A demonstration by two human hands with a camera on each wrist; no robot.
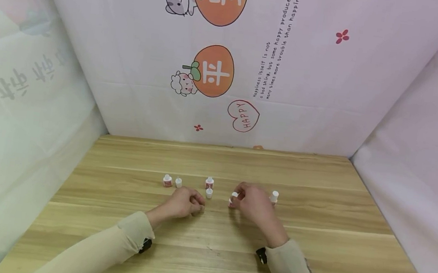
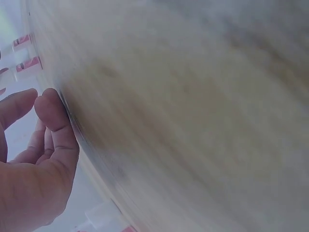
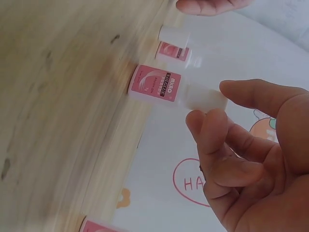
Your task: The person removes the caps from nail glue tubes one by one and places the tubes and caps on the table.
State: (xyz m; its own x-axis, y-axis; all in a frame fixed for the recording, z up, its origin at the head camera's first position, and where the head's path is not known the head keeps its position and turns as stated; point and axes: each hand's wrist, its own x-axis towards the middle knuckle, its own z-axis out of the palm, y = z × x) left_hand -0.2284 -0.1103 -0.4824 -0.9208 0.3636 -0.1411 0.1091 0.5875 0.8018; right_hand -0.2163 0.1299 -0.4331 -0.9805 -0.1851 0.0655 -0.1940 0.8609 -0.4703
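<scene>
My right hand [image 1: 255, 203] pinches the white cap of a small nail glue bottle [image 3: 154, 83], which stands upright on the table with a pink label facing the right wrist camera. Left of it, my left hand [image 1: 184, 203] rests low over the wood, fingers loosely curled, with nothing visible in them. Just beyond that hand stand a second glue bottle [image 1: 209, 183] without its cap and a loose white cap [image 1: 209, 193] in front of it.
Farther left, another uncapped bottle [image 1: 167, 181] stands beside its loose cap [image 1: 179, 183]. A capped bottle [image 1: 274, 198] is partly hidden behind my right hand. The wooden table [image 1: 206, 247] meets a printed cloth wall [image 1: 297, 127] at the back.
</scene>
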